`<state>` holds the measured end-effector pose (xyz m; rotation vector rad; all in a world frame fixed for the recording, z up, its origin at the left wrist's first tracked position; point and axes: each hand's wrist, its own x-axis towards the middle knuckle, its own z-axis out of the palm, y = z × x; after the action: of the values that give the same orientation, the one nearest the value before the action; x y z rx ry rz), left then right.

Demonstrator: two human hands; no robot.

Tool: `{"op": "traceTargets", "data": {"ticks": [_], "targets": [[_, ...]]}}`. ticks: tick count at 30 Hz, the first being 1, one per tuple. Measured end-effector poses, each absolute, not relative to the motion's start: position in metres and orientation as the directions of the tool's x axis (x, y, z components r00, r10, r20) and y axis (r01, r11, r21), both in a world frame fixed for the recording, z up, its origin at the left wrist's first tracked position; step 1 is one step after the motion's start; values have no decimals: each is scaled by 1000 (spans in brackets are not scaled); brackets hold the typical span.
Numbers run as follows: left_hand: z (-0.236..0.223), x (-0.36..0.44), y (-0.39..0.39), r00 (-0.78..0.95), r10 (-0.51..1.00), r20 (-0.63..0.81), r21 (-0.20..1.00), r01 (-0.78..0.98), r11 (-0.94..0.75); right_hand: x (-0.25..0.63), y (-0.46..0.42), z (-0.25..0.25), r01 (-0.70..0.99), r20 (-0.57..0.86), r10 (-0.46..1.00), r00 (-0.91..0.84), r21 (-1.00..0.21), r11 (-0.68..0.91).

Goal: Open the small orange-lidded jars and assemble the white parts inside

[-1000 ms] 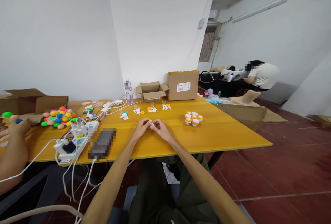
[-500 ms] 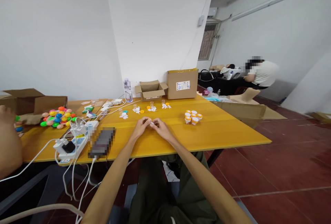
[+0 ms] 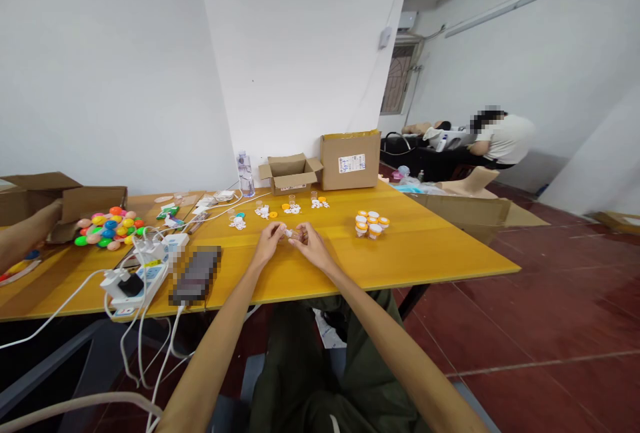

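Observation:
My left hand (image 3: 267, 244) and my right hand (image 3: 310, 246) meet over the yellow table (image 3: 430, 246), fingers pinched together on a small clear piece (image 3: 291, 234) between them. What that piece is I cannot make out. Beyond my hands lie several small white and orange parts (image 3: 290, 208) in little groups. A cluster of small orange-capped jars (image 3: 371, 224) stands to the right of my hands.
A power strip (image 3: 135, 276) with white cables and a dark phone (image 3: 196, 275) lie at left. Coloured balls (image 3: 107, 227) are heaped further left near another person's arm (image 3: 23, 236). Cardboard boxes (image 3: 350, 161) and a bottle (image 3: 244, 174) stand by the wall. A person sits far right.
My hands stay pinched together on the small piece and have barely moved. The other person's hand at left has pulled back toward the cardboard box.

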<state>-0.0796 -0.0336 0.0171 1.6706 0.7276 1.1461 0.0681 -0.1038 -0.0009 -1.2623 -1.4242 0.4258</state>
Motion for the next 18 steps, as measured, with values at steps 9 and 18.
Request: {"op": "traceTargets", "data": {"ticks": [9,18], "targets": [[16,-84,-29,221,901,373,927,-56,-370,69,-112,8,713,524,777,348,-687,143],[14,-85,-28,226,922,315,949,-78,-305,65,-111,10,875,351,881,319,-466,-131]]}}
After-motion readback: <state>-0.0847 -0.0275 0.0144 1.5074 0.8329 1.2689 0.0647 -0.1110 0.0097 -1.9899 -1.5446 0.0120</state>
